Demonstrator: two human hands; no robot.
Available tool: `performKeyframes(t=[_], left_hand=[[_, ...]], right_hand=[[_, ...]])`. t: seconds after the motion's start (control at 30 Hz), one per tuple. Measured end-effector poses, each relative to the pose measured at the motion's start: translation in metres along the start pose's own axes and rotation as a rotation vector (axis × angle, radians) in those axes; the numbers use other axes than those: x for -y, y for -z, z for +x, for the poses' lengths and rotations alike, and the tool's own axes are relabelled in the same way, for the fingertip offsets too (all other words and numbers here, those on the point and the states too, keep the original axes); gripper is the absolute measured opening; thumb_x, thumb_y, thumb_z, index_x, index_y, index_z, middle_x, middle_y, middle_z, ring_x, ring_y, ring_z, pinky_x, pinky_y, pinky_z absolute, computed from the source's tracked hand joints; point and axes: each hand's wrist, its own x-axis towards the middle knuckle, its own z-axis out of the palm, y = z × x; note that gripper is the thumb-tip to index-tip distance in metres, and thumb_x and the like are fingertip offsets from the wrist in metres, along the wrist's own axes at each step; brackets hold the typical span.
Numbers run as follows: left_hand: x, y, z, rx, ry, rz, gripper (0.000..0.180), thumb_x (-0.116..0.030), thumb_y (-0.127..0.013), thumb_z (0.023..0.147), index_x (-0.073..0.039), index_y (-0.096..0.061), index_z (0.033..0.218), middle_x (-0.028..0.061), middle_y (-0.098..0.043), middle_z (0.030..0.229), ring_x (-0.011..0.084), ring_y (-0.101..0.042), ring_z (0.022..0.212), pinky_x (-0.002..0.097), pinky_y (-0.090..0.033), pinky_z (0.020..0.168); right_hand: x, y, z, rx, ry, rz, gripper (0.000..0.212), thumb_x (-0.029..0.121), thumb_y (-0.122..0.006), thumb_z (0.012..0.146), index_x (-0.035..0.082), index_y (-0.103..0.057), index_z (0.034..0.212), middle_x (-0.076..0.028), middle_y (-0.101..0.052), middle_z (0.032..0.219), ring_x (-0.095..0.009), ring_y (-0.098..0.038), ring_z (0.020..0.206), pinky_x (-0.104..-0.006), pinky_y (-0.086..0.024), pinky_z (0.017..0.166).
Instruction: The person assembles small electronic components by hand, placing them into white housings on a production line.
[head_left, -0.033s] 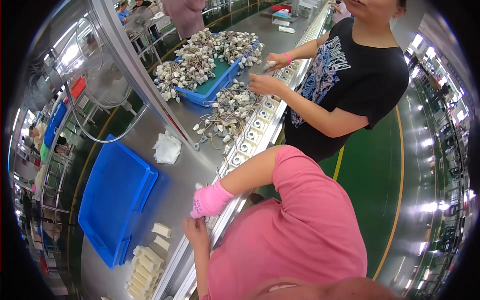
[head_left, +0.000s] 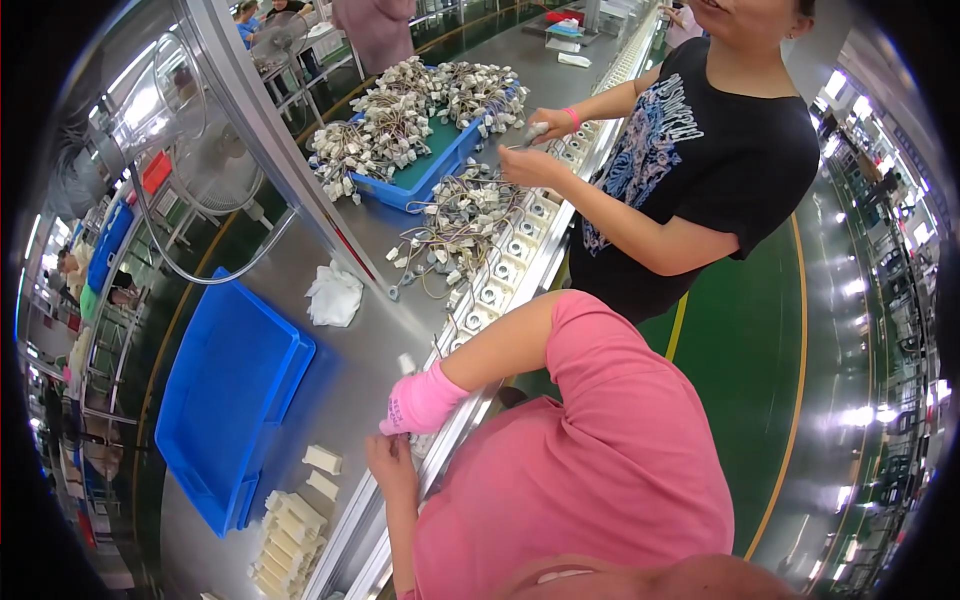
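Note:
My right hand point(head_left: 408, 402) is wrapped in a pink glove or cuff and bent down over the near rail of the bench. A small white piece point(head_left: 405, 364) sticks up beside it; the fingers look curled, and their grip is hidden. My bare left hand point(head_left: 392, 462) is right below, its fingers pinched together close to the pink cloth. What they pinch is too small to make out. White parts point(head_left: 422, 442) show under the hands on the rail line. A row of cream square sockets point(head_left: 490, 296) runs along the rail beyond my right arm.
An empty blue tray point(head_left: 225, 400) lies on the metal bench. Cream blocks point(head_left: 285, 545) are stacked near its corner, and a crumpled white bag point(head_left: 334, 296) sits farther along. A co-worker in black point(head_left: 690, 170) handles wired connectors beside a heaped blue tray point(head_left: 400, 195). A metal post point(head_left: 290, 150) rises from the bench.
The white piece beside my right hand stands higher and shows more. My pink-covered hand has shifted very slightly; my left hand stays in about the same place.

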Motion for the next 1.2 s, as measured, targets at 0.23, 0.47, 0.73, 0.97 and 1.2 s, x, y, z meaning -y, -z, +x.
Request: performKeyframes(t=[0.23, 0.47, 0.73, 0.97, 1.2], left_hand=[[0.002, -0.005, 0.008, -0.020, 0.027, -0.048, 0.008, -0.003, -0.059, 0.073, 0.001, -0.051, 0.073, 0.0114, -0.045, 0.074, 0.0266, -0.044, 0.067, 0.0342, -0.035, 0.060], [0.000, -0.004, 0.004, -0.056, 0.000, -0.044, 0.008, -0.002, -0.056, 0.072, 0.000, -0.049, 0.074, 0.0122, -0.043, 0.073, 0.0266, -0.043, 0.067, 0.0353, -0.034, 0.061], [0.009, -0.027, 0.001, -0.249, -0.125, 0.120, 0.019, -0.012, -0.060, 0.062, -0.003, -0.051, 0.076, 0.0148, -0.046, 0.079, 0.0346, -0.045, 0.075, 0.0412, -0.034, 0.064], [-0.001, -0.026, 0.013, -0.204, 0.122, 0.021, 0.011, -0.009, -0.057, 0.065, -0.003, -0.056, 0.074, 0.0107, -0.047, 0.073, 0.0319, -0.047, 0.071, 0.0406, -0.034, 0.063], [-0.001, -0.020, -0.001, -0.213, 0.027, -0.046, 0.009, -0.004, -0.053, 0.071, -0.004, -0.054, 0.079, 0.0095, -0.048, 0.081, 0.0288, -0.047, 0.079, 0.0380, -0.034, 0.069]], right_hand=[[-0.003, 0.008, 0.009, 0.115, -0.058, -0.044, 0.037, 0.025, -0.065, 0.065, 0.007, -0.056, 0.096, -0.010, -0.062, 0.084, -0.029, -0.061, 0.079, -0.0398, -0.046, 0.066], [-0.008, 0.005, 0.014, 0.021, -0.196, 0.170, 0.037, 0.031, -0.061, 0.065, 0.003, -0.060, 0.090, -0.013, -0.062, 0.088, -0.028, -0.060, 0.085, -0.0386, -0.047, 0.072], [0.016, -0.019, 0.002, -0.218, 0.051, -0.267, 0.006, 0.015, -0.057, 0.067, 0.009, -0.059, 0.068, -0.009, -0.059, 0.060, -0.024, -0.061, 0.057, -0.0373, -0.043, 0.049], [-0.011, 0.000, 0.014, -0.046, 0.101, -0.221, 0.009, 0.018, -0.058, 0.070, 0.009, -0.056, 0.073, -0.008, -0.059, 0.066, -0.026, -0.059, 0.065, -0.0349, -0.042, 0.060], [-0.017, 0.008, 0.012, -0.020, 0.134, -0.257, 0.013, 0.021, -0.057, 0.073, 0.011, -0.052, 0.081, -0.007, -0.056, 0.074, -0.024, -0.056, 0.078, -0.0372, -0.035, 0.079]])
